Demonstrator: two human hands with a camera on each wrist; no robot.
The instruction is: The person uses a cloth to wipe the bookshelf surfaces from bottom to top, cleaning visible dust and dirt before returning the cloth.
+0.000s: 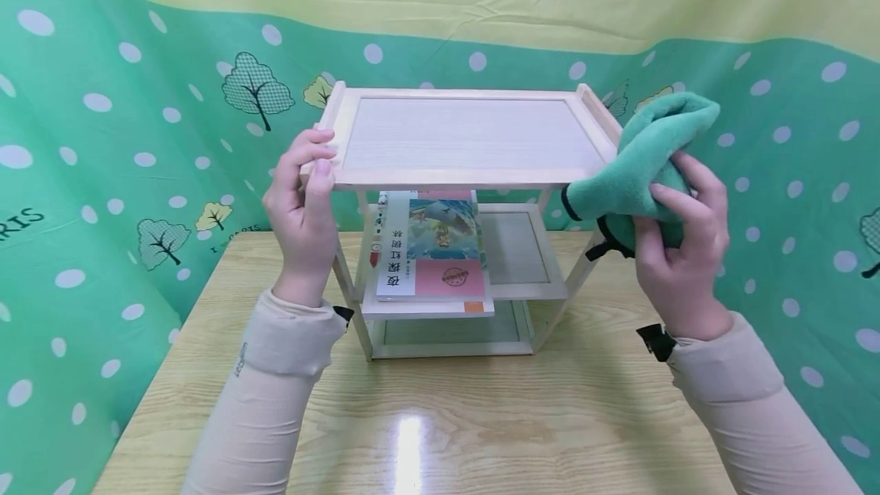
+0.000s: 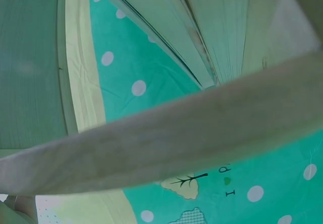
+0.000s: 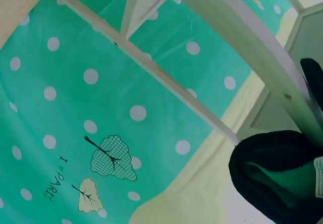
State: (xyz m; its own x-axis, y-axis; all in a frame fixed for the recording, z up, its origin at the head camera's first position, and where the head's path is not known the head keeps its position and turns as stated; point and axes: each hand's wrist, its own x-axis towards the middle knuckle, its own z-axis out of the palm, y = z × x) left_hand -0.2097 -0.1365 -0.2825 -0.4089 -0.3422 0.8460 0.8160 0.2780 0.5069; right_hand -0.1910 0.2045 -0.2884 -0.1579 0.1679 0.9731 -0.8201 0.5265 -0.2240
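Note:
A pale wooden three-tier shelf rack [image 1: 454,176] stands on the table. My left hand [image 1: 305,197] grips the left end of its top board, thumb on the near corner and fingers over the side rail. My right hand [image 1: 687,239] holds a soft green plush cloth item [image 1: 639,163] with black edging, raised at the right end of the top board. In the right wrist view, a black-rimmed opening of the plush item [image 3: 267,138] shows green lining and a white label [image 3: 319,177].
Books [image 1: 440,247] lie on the middle shelf, the top one with a pink and blue cover, their near ends overhanging the shelf front. The bottom shelf [image 1: 454,331] sits close above the wood-grain table [image 1: 481,418]. A green and yellow patterned curtain [image 1: 474,29] hangs behind and at both sides.

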